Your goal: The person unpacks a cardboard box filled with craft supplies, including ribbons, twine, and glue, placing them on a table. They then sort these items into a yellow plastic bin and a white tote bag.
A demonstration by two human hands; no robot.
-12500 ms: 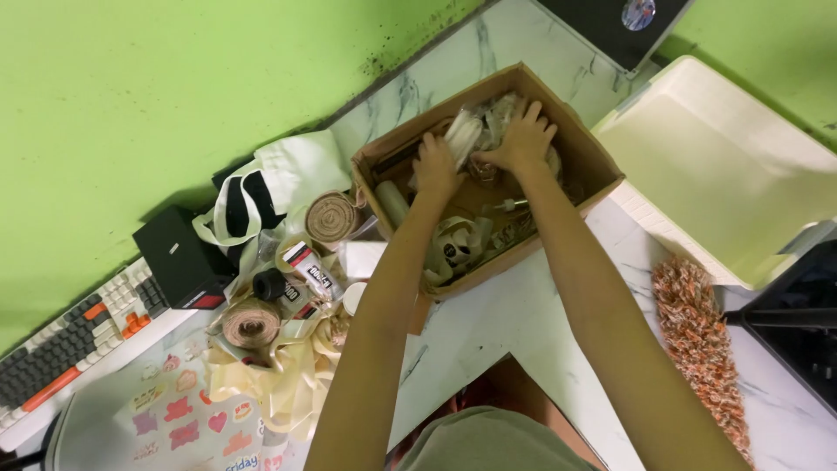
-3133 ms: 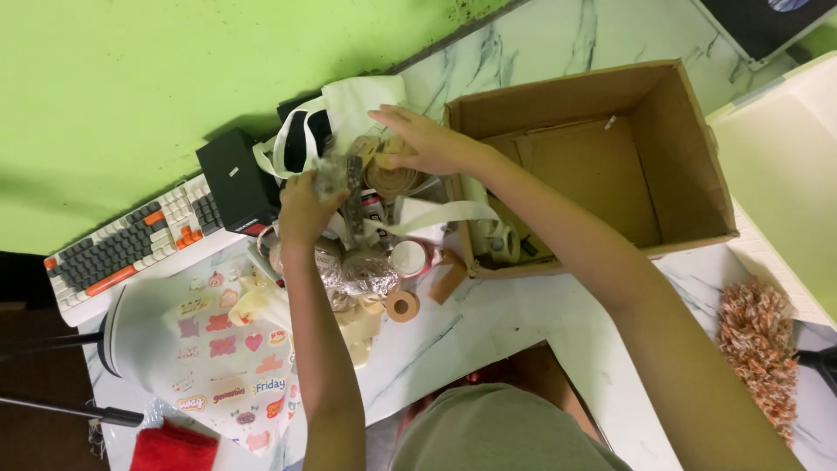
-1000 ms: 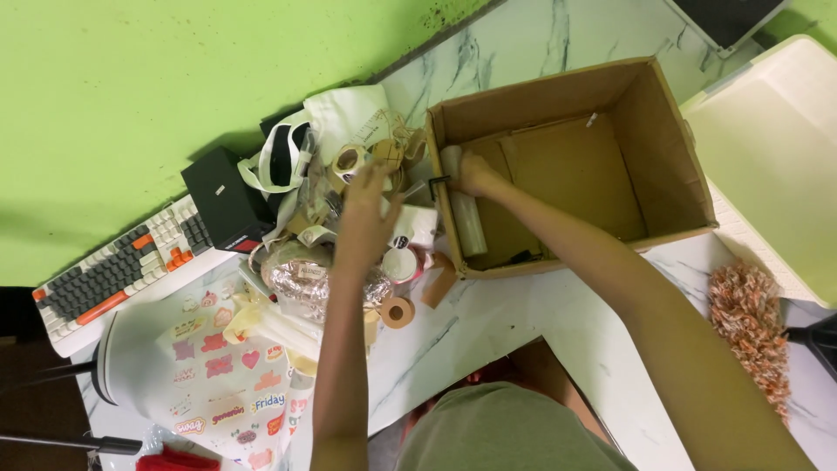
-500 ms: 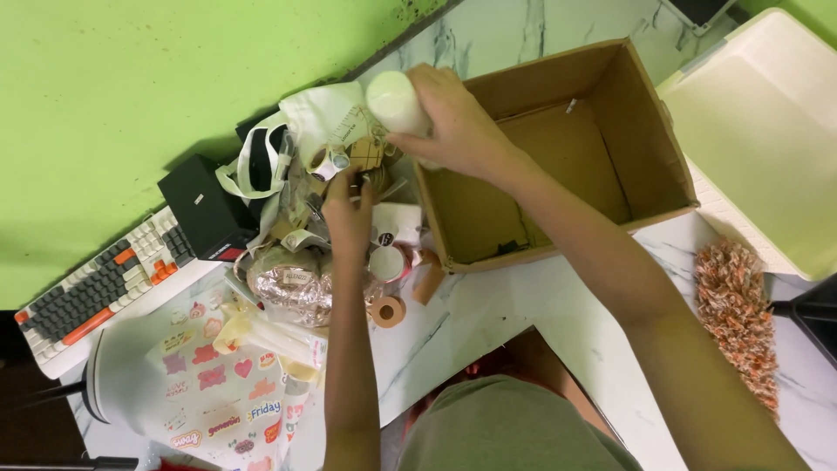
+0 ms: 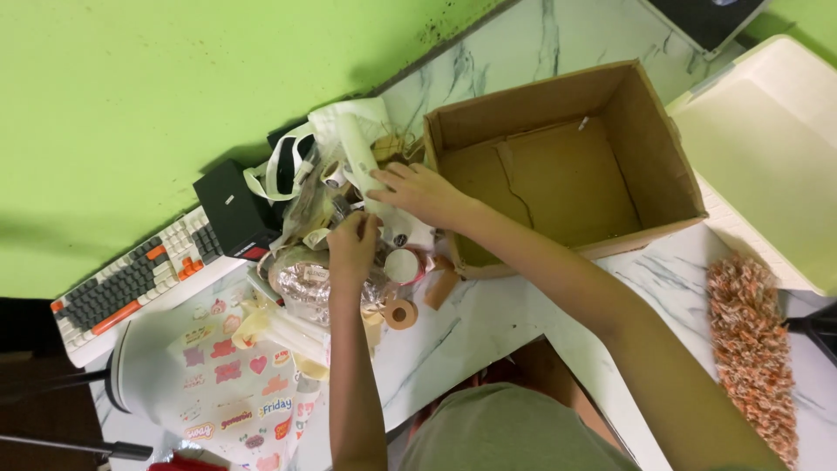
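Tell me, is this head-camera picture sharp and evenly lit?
Head view: mostly sharp and evenly lit; a soft shadow darkens the green wall above the keyboard; the cardboard box interior is shaded; the foil bundle glints; the scene sits tilted.

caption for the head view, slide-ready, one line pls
Right hand lays a white roll on the craft-supply pile beside an empty cardboard box; left hand rests on the pile.

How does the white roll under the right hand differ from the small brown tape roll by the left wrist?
The long white paper roll is a slim tube lying atop the pile; the small brown tape roll is a short ring on the marble table. The right hand touches only the white one. Both are cylindrical.
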